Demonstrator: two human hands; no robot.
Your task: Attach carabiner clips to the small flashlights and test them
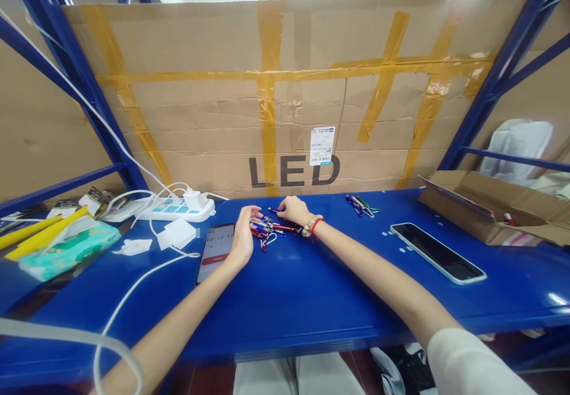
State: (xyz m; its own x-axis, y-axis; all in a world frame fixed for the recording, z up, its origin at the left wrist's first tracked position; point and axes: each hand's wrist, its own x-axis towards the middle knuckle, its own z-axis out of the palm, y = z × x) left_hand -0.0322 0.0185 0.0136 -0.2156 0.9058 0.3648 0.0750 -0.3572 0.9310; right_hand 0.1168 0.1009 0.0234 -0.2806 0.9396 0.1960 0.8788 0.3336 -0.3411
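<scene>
A small pile of red, blue and silver carabiner keychains point(271, 228) lies on the blue tabletop between my hands. My left hand point(243, 234) rests on its edge at the pile's left side, fingers loosely bent and apart, apparently holding nothing. At the far side of the pile, my right hand point(294, 209) pinches the end of a slim purple-blue piece, which looks like one of the carabiner keychains point(273, 209). Part of the pile is hidden behind my right wrist. Farther right lies a separate group of purple, red and green carabiner keychains point(361, 205).
A phone showing a timer point(217, 252) lies beside my left hand. Left of it are a white power strip point(178, 208), cables and a tissue pack point(69, 246). On the right are another phone point(439, 252) and an open cardboard box point(481, 211). A large cardboard sheet point(200, 128) stands behind.
</scene>
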